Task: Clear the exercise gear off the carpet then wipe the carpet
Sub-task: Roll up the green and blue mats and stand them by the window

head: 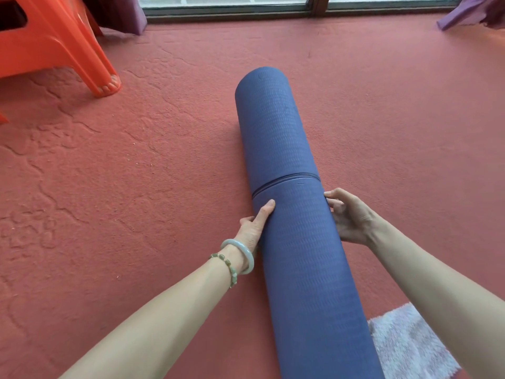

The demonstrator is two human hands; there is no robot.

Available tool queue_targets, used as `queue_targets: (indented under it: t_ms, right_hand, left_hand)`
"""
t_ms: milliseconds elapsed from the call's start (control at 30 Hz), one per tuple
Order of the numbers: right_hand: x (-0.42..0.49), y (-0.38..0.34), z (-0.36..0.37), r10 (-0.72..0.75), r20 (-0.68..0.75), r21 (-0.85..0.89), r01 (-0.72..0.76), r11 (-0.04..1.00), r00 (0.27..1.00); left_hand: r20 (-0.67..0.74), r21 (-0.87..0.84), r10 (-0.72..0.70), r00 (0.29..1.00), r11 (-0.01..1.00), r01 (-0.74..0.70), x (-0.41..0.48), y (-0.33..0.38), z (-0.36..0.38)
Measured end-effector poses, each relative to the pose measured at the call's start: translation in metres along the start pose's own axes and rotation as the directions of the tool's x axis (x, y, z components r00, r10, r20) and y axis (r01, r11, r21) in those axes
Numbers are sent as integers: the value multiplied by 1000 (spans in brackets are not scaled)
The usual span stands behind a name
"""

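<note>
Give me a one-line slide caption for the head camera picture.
Left hand and right hand hold a rolled blue yoga mat on the red carpet, near an orange stool.

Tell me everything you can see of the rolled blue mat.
The rolled blue mat is a long cylinder of foam-like material with a fine ribbed texture. A thin dark band circles it near the middle. It points away from the person, far end resting on the red carpet, near end running out of frame beside a fluffy pale cloth. The left hand grips its left side, thumb on it; the right hand holds the right side with curled fingers.
</note>
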State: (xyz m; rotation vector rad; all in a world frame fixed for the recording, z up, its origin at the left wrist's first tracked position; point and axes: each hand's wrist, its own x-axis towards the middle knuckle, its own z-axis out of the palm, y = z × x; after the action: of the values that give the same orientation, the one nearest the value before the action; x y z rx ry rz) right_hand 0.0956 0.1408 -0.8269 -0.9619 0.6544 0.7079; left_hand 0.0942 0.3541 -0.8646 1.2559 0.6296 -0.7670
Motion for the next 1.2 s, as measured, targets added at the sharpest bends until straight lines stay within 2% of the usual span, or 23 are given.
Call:
queue_targets:
  t_ms: [133, 267, 433, 567, 700, 833, 900, 967, 1033, 1100, 1200]
  right_hand:
    - [2, 5, 5, -28, 124, 106, 15, 994, 992]
    - [3, 5, 31, -91, 142, -17, 95, 995, 986]
    - [-12, 4, 58, -149, 210, 25, 147, 989, 966]
    - [-51, -2, 97, -121, 286, 104, 95, 990, 951]
    - [-121, -41, 153, -95, 280, 136, 59, 989, 955]
    - [-223, -115, 204, -111, 244, 100, 89, 991, 964]
    - [-279, -155, 227, -177, 227, 124, 152, 981, 958]
    - [-330, -193, 242, -300, 192, 137, 277, 951, 934]
    - [-379, -230, 254, -367, 115, 82, 359, 930, 923]
    - [-434, -262, 268, -378, 52, 1, 379, 926, 924]
    - [-523, -297, 287, -354, 73, -78, 360, 930, 932]
  left_hand:
    - [18, -10, 63, 998, 998, -63, -3, 11, 1]
    - [128, -81, 97, 987, 993, -87, -11, 21, -9]
    - [75, -265, 62, 995, 963, -40, -37, 40, -33]
    - [82, -252, 44, 996, 967, -22, -100, 75, -44]
    - [124, -217, 45, 991, 976, -17, -185, 141, -45]
    - [197, -178, 57, 979, 984, -22, -276, 219, -18]
    - [248, -164, 96, 964, 985, -56, -325, 261, 4]
    - [287, -149, 139, 948, 984, -99, -373, 302, 27]
    - [328, -103, 162, 931, 985, -135, -419, 340, 50]
    - [356, -25, 171, 919, 985, -173, -465, 375, 71]
    - [407, 82, 201, 891, 964, -255, -530, 418, 99]
